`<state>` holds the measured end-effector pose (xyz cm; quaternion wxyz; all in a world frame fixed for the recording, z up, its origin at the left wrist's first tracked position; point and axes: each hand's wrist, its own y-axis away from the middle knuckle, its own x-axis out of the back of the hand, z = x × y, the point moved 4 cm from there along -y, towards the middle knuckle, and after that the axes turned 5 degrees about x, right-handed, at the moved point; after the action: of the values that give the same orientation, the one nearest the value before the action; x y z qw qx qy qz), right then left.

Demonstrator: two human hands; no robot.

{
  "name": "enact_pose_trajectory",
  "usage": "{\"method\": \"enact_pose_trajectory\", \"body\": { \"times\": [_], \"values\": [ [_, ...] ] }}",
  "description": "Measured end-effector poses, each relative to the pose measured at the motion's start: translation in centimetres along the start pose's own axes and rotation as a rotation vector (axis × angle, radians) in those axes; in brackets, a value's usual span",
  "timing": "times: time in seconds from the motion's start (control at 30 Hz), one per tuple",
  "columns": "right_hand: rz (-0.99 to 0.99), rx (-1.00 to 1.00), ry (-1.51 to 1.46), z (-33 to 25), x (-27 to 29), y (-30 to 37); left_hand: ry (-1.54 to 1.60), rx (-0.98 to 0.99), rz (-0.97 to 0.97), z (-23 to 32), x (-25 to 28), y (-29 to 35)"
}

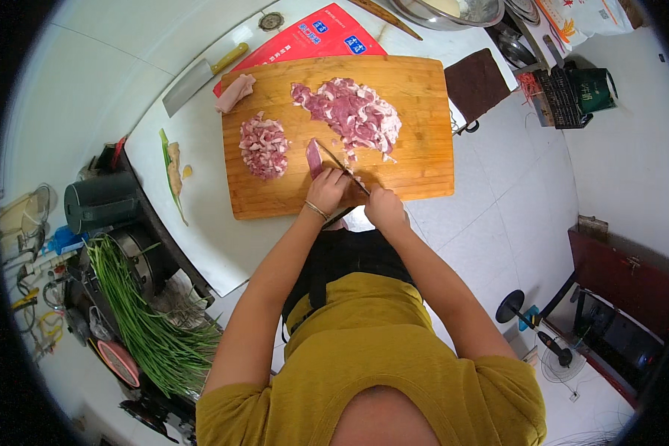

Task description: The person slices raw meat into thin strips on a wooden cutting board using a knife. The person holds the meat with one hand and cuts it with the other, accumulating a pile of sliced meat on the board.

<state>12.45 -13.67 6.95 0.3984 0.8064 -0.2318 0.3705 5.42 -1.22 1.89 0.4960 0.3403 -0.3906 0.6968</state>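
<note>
My right hand (pixel 385 208) is wrapped round the handle of a kitchen knife. Its thin dark blade (pixel 337 160) slants up and left across the near part of a wooden cutting board (pixel 425 141). Close beside the blade, my left hand (pixel 327 191) presses a strip of raw meat (pixel 314 157) onto the board, fingers bent over its near end. Beyond the knife lies a large pile of sliced raw meat (pixel 360 115). A mound of small diced meat (pixel 264 146) sits on the left, and a pale pink piece (pixel 236 93) rests at the upper left corner.
A cleaver (pixel 192 88) with a yellow handle lies left of the board. Ginger (pixel 174 169) and a green onion stalk (pixel 163 137) are on the white table. Behind the board are a red sheet (pixel 305 44) and a metal bowl (pixel 477 16). Long green vegetables (pixel 145 320) stand at left.
</note>
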Motion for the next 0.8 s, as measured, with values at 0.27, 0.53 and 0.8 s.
{"method": "enact_pose_trajectory", "body": {
  "times": [0.27, 0.53, 0.8],
  "values": [
    [-0.102, 0.036, 0.072, -0.4, -2.1, -3.3, 0.004, -0.063, 0.105, -0.4, -1.4, -0.1],
    [-0.076, 0.065, -0.02, 1.4, -2.2, -1.5, 0.021, 0.051, 0.11, -0.7, -1.1, 0.2],
    [0.047, 0.121, -0.063, -1.5, -1.2, -6.8, 0.074, 0.138, 0.104, -0.1, 0.6, 0.1]
  ]
}}
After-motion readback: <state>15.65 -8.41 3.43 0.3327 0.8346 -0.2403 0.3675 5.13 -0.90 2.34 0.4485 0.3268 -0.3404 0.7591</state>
